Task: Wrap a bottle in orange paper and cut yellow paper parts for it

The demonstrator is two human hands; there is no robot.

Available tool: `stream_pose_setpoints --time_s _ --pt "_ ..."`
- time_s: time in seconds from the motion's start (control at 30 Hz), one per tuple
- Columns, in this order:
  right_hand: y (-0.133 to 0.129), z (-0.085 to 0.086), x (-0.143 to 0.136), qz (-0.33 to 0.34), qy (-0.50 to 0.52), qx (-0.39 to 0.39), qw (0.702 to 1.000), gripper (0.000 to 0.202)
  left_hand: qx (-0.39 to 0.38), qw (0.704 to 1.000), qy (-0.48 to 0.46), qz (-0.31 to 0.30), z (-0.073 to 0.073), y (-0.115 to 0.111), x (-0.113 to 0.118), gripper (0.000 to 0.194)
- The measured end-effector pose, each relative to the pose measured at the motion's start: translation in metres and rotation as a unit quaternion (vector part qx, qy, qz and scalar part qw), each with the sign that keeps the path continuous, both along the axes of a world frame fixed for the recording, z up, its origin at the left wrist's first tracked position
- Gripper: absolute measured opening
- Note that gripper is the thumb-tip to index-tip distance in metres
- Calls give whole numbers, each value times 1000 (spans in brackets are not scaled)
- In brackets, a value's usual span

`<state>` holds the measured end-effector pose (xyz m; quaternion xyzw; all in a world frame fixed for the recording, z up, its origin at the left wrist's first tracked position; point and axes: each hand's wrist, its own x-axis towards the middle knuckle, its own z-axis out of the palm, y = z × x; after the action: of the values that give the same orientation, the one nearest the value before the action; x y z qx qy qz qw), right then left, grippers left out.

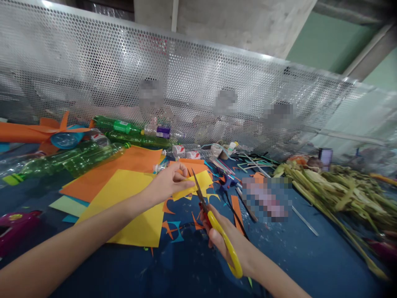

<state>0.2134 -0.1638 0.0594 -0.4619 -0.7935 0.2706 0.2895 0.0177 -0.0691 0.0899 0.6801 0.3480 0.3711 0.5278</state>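
Between the thumb and fingers of my left hand (170,182) is a small piece of yellow paper (202,180). My right hand (221,231) is closed round the yellow handles of a pair of scissors (229,252). The scissor blades point up and away, slightly parted, right at the piece of paper. Below and left of my left hand lies a large yellow sheet (133,223), on top of an orange sheet (93,178). Orange and blue paper scraps (177,232) are scattered under the hands.
Green plastic bottles (89,159) and clear bottles (189,152) lie along the back, before a perforated metal screen (198,70). A blue glue gun (228,182) sits behind my right hand. Dried husks (328,186) are heaped at right. A magenta object (18,229) is at left.
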Motion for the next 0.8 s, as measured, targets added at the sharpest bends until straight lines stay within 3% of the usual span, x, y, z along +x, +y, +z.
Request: stream_pose_setpoints --time_s 0.4,0.57,0.8 --pt "3 -2 0 10 12 -35 999 45 13 1000 3 -12 -3 4 -2 28" --pt "9 -11 5 12 31 -33 999 45 -30 997 -51 -56 -7 9 -4 28" --pt "13 -13 7 -4 31 -14 999 43 -88 996 -30 -18 -7 8 -2 22"
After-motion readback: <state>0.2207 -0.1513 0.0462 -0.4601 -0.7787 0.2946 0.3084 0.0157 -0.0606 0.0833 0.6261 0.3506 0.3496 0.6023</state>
